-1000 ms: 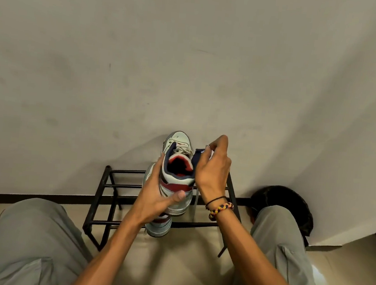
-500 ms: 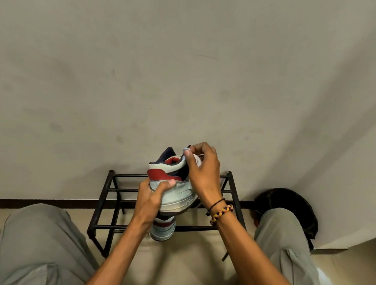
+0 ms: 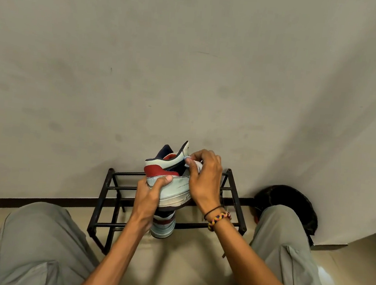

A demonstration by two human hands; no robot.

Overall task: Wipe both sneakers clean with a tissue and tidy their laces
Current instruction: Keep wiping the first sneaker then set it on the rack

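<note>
A pale mint, red and navy sneaker (image 3: pixel 173 187) is held up on its side above the rack, sole towards me. My left hand (image 3: pixel 148 196) grips its heel, thumb over the upper. My right hand (image 3: pixel 204 180) pinches a small white tissue (image 3: pixel 195 165) against the sneaker's collar. The second sneaker (image 3: pixel 163 226) stands on the black shoe rack (image 3: pixel 106 189) below, mostly hidden by the held shoe and my left hand. No laces show.
The rack stands against a plain wall. A dark round object (image 3: pixel 291 203) sits on the floor by the right wall corner. My knees in grey trousers (image 3: pixel 35 242) flank the rack on a beige tiled floor.
The sneaker has been turned from opening-up to lying on its side. My right hand has shifted to the collar with the tissue, and my left hand's grip moved to the heel.
</note>
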